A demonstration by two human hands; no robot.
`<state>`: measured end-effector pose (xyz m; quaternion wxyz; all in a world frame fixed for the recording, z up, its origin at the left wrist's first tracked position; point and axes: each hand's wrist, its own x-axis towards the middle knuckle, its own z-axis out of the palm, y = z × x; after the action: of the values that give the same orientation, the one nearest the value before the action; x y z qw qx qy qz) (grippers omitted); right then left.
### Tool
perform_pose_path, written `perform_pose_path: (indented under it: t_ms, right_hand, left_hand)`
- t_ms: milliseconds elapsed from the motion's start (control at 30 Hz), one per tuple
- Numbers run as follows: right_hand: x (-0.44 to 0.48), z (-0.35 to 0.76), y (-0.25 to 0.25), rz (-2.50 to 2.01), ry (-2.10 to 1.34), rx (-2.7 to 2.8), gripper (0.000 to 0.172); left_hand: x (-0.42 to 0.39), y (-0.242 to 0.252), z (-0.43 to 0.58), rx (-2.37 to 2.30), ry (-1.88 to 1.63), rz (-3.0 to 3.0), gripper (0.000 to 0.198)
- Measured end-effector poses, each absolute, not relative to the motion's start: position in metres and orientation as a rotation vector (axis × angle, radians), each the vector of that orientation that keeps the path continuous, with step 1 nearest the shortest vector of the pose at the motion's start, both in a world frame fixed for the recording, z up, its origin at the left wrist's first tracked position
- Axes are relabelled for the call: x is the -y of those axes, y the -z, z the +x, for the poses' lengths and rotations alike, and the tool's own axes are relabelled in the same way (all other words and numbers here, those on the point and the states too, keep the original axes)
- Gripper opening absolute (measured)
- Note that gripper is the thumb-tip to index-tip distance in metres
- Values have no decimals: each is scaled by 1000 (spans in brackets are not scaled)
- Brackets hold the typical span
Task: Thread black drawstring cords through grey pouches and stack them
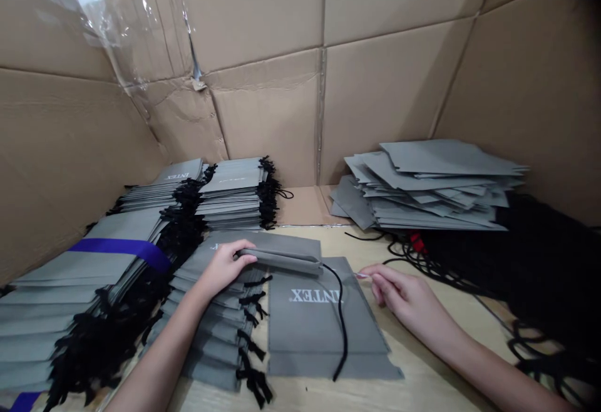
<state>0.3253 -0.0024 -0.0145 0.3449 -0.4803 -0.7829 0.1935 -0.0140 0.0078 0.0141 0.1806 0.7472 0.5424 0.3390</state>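
Left hand (225,268) has its fingers clamped on the folded hem of a grey INTEX drawstring bag (323,330), flat on the table (422,374) so it can't slide. Right hand (404,299) pinches something thin, too small to tell, near the black cord (342,330). Corded stacks (230,193) sit apart from the cordless pile (422,193), so they don't get mixed.

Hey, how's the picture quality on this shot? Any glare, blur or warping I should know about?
In the head view, the clear plastic sheet catches glare and the area above it is blown out white; the cardboard walls look bowed from wide-angle distortion; the top right corner falls dark; the left hand and right hand show no heavy blur.
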Motion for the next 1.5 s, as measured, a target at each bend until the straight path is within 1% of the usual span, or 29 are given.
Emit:
perform_pose_path:
  t_ms: [167, 300, 400, 533, 767, 967, 1133, 1367, 1500]
  right_hand:
    - [6, 330, 13, -1105, -459, 2033, 26]
    - [7, 337, 13, -1039, -297, 2051, 36]
    - [3, 342, 12, -1073, -164, 2028, 39]
    - [-4, 350, 7, -1057, -189, 2097, 41]
    - [-8, 351, 8, -1051, -338, 2166, 31]
    - [3, 339, 5, -1047, -294, 2147, 30]
    - [12, 329, -3, -1141, -249, 2089, 29]
    - [15, 325, 0, -1194, -358, 2040, 30]
    - [14, 324, 3, -1212, -236, 2241, 22]
  left_hand:
    - [-8, -16, -15, -1450, -940, 1828, 25]
    - [-7, -16, -17, -1314, -948, 1608, 31]
    - [-6, -13, -19, -1275, -1007, 1506, 34]
    - [-4, -13, -20, -1264, -1046, 1420, 32]
    - [-5, -12, -14, -1281, -1088, 1397, 31]
    - [-5, -9, -8, -1249, -1104, 1409, 28]
    - [-4, -7, -2, -1268, -1082, 1399, 33]
    - [-4, -6, 5, -1317, -1127, 1410, 32]
    - [-4, -4, 7, -1302, -1081, 1399, 31]
